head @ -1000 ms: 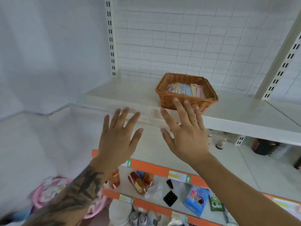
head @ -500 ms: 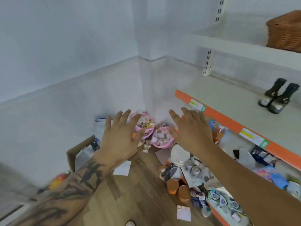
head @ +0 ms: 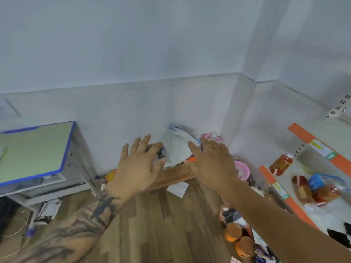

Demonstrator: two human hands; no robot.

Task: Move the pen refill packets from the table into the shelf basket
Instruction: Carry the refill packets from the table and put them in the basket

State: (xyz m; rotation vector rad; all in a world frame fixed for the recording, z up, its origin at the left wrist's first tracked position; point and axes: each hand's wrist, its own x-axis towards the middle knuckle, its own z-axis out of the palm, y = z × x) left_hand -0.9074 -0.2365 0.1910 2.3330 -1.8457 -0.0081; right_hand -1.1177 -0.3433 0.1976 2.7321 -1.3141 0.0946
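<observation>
1. Pen refill packets cannot be made out anywhere in this view, and the shelf basket is out of frame too; neither hand carries one.
2. At the left edge stands the counter (head: pixel 36 150), with a pale green top and a blue rim. A pale scrap shows at its far left edge, too blurred to identify.
3. Under the counter's near edge, papers and a thin cord lie on the wooden floor (head: pixel 161 224).
4. The left hand (head: pixel 136 168), on a tattooed forearm, hangs in the air with its fingers spread and straight, holding nothing.
5. Beyond the two hands a brown cardboard box (head: pixel 171 176) sits on the floor against the wall, with a white plastic bag (head: pixel 176 147) bulging from its top.
6. The right hand (head: pixel 212 164), a ring on one finger, is also flat and spread, empty, just beside the left but apart from it.
7. Behind the right hand, pink bowls (head: pixel 242 168) stand in the corner of the floor.
8. Near the bottom, orange-lidded jars (head: pixel 239 240) cluster on the floor.
9. At the right, the shelf (head: pixel 300 132) with orange edge strips carries packaged goods, among them a red jar (head: pixel 281 164) and a blue packet (head: pixel 321 180).
</observation>
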